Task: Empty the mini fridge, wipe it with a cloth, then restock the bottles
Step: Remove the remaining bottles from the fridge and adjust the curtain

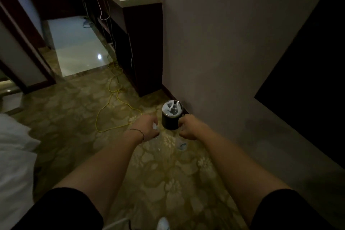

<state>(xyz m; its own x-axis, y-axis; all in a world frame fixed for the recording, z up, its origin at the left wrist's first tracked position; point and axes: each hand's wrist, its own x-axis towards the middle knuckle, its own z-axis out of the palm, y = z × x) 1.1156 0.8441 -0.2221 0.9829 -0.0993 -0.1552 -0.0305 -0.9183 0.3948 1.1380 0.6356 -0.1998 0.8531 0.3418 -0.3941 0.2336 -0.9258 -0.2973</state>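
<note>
The room was dim, with patterned carpet (168, 183) running up to a pale wall (224, 43). A small bin (170, 115) with a white liner stood at the wall's foot. Just short of the bin, the left hand (146, 127) curled round the neck of a clear bottle (156, 142), and the right hand (188, 127) gripped a second bottle (181, 144). Both hung by their tops, probably so one trip could carry two. Beyond the bin stood a dark cabinet (141, 43); the fridge was not plainly visible, perhaps inside it.

Bin (170, 115) against wall (224, 43), cabinet (141, 43) behind; cable (112, 110) left.
</note>
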